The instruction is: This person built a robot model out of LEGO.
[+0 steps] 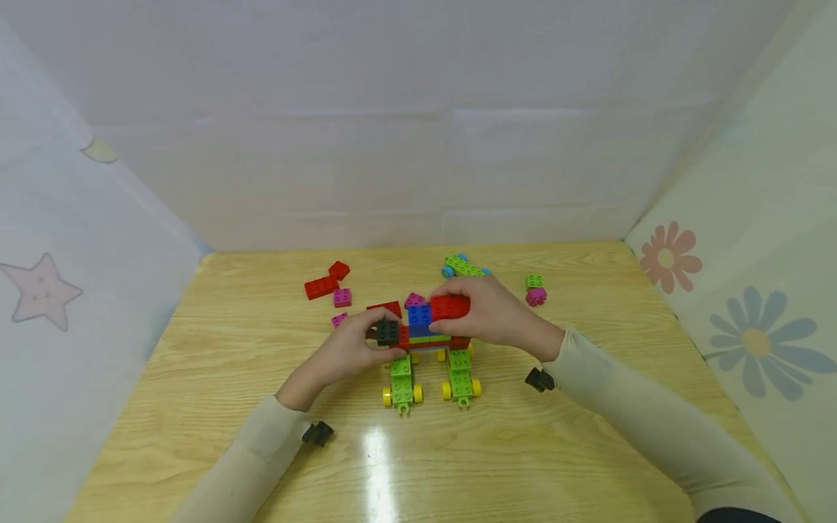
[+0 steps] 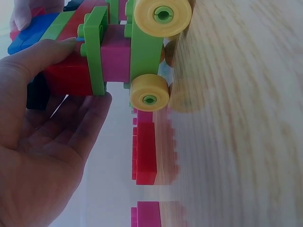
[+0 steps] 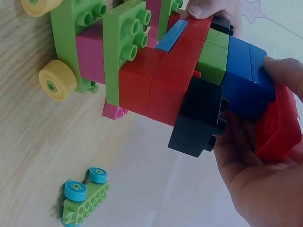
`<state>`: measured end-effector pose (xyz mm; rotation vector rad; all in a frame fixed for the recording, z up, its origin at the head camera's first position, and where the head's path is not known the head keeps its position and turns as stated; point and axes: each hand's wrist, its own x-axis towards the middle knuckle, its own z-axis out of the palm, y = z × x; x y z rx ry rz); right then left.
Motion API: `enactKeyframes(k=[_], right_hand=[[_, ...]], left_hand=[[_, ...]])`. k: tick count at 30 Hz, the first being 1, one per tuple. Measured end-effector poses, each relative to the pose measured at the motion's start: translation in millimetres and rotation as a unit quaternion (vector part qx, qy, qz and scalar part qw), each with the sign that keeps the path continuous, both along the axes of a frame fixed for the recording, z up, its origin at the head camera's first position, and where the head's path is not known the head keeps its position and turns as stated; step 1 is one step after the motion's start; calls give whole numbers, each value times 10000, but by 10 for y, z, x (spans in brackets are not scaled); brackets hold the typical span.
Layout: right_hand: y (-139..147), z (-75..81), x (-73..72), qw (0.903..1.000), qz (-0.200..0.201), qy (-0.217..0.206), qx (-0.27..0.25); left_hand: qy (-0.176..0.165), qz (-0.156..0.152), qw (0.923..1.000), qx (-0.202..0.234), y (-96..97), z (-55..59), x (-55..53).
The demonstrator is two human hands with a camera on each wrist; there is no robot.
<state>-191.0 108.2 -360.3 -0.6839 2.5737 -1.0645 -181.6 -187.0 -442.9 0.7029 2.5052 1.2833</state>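
Observation:
A toy-brick build stands on two green wheeled bases (image 1: 401, 381) with yellow wheels (image 2: 149, 92). Above them are pink bricks (image 2: 116, 53), red bricks (image 3: 168, 78), a green brick (image 3: 213, 56) and stacked blue bricks (image 3: 241, 71) on top. My left hand (image 1: 349, 349) grips the build's left end by a black brick (image 1: 387, 333), thumb on the red bricks. With my right hand (image 1: 500, 316) I hold a red brick (image 3: 284, 125) against the right side of the top blue brick, thumb touching the blue. Whether that red brick is attached cannot be seen. Another black brick (image 3: 199, 116) sits at the right end.
Behind the build lie loose red bricks (image 1: 321, 288) and pink bricks (image 1: 342, 297). A green wheeled base with blue wheels (image 1: 464, 266) is at the back. Farther right sit a green brick (image 1: 534, 281) and a pink piece (image 1: 536, 296). Cloth-covered walls (image 1: 392, 174) border the wooden table (image 1: 216, 363).

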Motion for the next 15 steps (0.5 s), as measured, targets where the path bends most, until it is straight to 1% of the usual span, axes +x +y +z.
enactKeyframes(k=[4, 8, 13, 15], right_hand=[[22, -1, -7, 10000, 6, 74, 26], [85, -18, -18, 9998, -102, 116, 93], [201, -33, -17, 9998, -207, 5, 83], [257, -33, -15, 9997, -251, -56, 54]], left_hand=[[86, -23, 10000, 7, 5, -14, -5], [80, -43, 9999, 74, 10, -33, -14], [5, 24, 10000, 60, -44, -54, -35], [101, 86, 9999, 31, -87, -58, -58]])
